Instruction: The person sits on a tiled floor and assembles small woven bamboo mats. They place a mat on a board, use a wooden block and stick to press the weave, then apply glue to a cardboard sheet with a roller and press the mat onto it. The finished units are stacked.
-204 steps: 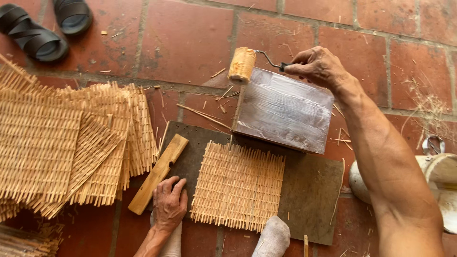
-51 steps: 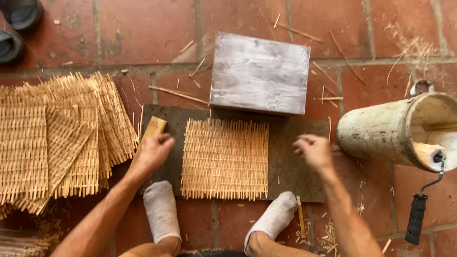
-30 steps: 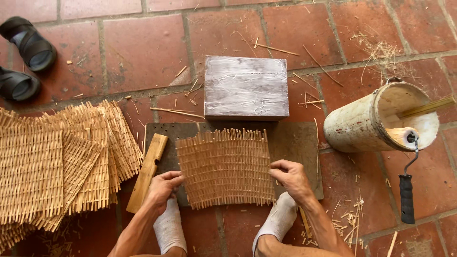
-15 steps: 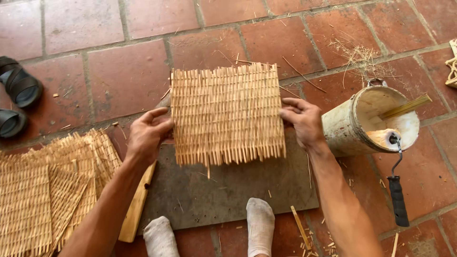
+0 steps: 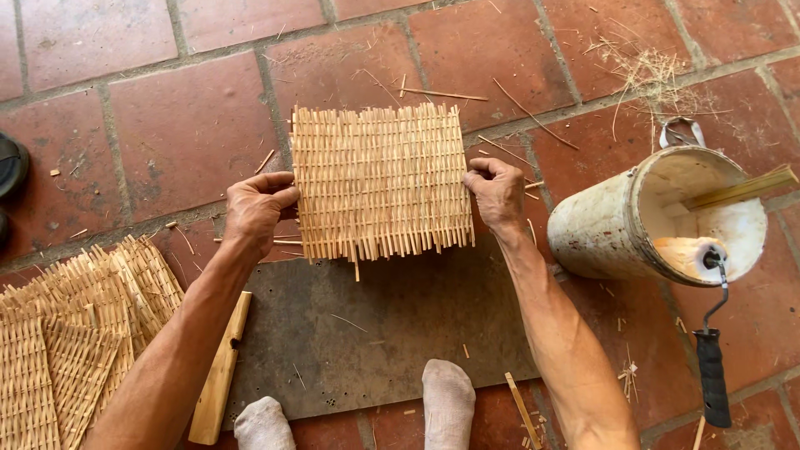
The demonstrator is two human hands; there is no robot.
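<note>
Both grips, my left hand (image 5: 254, 208) and right hand (image 5: 496, 190), clamp the mat (image 5: 379, 183) between them, bucket (image 5: 646, 221) beside the right.

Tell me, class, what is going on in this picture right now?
A person sitting on a brick floor holds a woven straw mat up by its side edges, left hand on one edge and right hand on the other. Below it lies a dark flat board, with socked feet at its near edge. A stack of similar mats lies to the left, and a tipped bucket with a paint roller to the right.
</note>
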